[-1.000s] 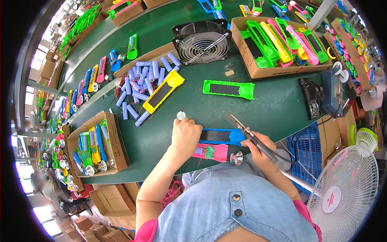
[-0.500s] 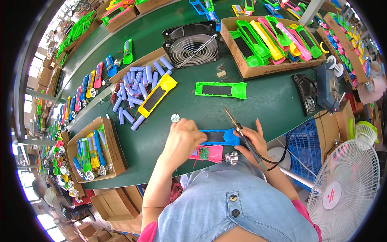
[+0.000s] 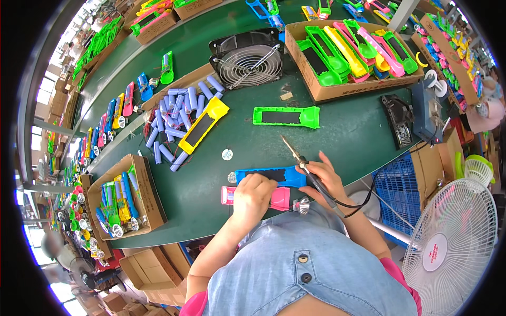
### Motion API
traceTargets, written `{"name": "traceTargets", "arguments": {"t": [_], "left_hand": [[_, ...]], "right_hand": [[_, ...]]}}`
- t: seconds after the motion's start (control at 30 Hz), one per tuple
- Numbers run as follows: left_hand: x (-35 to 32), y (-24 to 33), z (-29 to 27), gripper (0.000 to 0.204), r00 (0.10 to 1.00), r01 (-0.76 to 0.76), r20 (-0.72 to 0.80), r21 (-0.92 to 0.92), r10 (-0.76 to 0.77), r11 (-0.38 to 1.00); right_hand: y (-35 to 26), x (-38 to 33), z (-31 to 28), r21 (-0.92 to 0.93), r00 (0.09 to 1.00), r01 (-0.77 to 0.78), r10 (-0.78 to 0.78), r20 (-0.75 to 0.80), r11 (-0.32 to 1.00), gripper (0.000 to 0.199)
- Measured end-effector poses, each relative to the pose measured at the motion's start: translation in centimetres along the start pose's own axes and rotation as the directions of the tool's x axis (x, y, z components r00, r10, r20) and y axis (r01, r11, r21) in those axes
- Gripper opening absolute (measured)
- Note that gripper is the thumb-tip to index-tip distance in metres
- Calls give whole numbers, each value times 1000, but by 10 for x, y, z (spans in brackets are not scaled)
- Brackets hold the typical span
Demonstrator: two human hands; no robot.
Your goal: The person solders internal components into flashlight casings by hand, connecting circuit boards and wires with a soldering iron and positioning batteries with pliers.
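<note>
My right hand [image 3: 326, 180] grips a soldering iron [image 3: 312, 178], its bare metal tip pointing up and left over the table. A blue flashlight housing [image 3: 287, 175] with a dark panel lies on the table just left of that hand. Nearer me is a pink housing [image 3: 280, 198], with a shiny reflector [image 3: 302, 205] at its right end. My left hand [image 3: 253, 194] lies across both housings, fingers curled together; whatever they pinch is hidden. At the blue housing's left end is a small round disc [image 3: 232, 177]. Another white disc [image 3: 227, 154] lies farther off.
Purple battery cells [image 3: 176, 113] are heaped at left beside a yellow housing [image 3: 204, 125]. A green housing [image 3: 286, 117] lies ahead, below a metal fan [image 3: 249, 64]. Boxes of housings stand at far right [image 3: 363, 88] and left [image 3: 153, 203]. A white fan [image 3: 448, 237] stands at right.
My left hand has come back toward me, from beside the far disc onto the pink housing. The soldering iron has shifted slightly left with my right hand. The blue housing sits farther left.
</note>
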State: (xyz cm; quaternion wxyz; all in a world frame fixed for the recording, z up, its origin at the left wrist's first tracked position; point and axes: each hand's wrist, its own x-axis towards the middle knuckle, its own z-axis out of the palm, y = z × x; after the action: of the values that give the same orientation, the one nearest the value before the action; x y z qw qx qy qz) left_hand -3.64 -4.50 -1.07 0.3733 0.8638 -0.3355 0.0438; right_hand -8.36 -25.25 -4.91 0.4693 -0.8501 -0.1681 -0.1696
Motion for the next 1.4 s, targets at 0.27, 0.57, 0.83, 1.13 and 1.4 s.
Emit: {"name": "traceTargets", "arguments": {"t": [0.27,0.57,0.83,1.13,1.4], "left_hand": [[11,-3,12,7,986,82,118,297,-121,952],[14,-3,11,6,980,134,108,256,-166,957],[12,-7,-4,9,966,195,170,9,-193,981],[18,-5,-2,6,956,171,218,142,-199,975],[23,-5,2,2,948,162,233,237,-218,958]], "right_hand": [[9,4,9,12,998,42,-43,40,999,60],[11,3,7,9,998,28,-29,49,1000,59],[-13,10,-37,-57,999,22,-24,-35,998,32],[-1,-8,-17,637,834,-395,550,-54,662,13],[10,-5,-5,541,873,-380,484,-59,750,15]]}}
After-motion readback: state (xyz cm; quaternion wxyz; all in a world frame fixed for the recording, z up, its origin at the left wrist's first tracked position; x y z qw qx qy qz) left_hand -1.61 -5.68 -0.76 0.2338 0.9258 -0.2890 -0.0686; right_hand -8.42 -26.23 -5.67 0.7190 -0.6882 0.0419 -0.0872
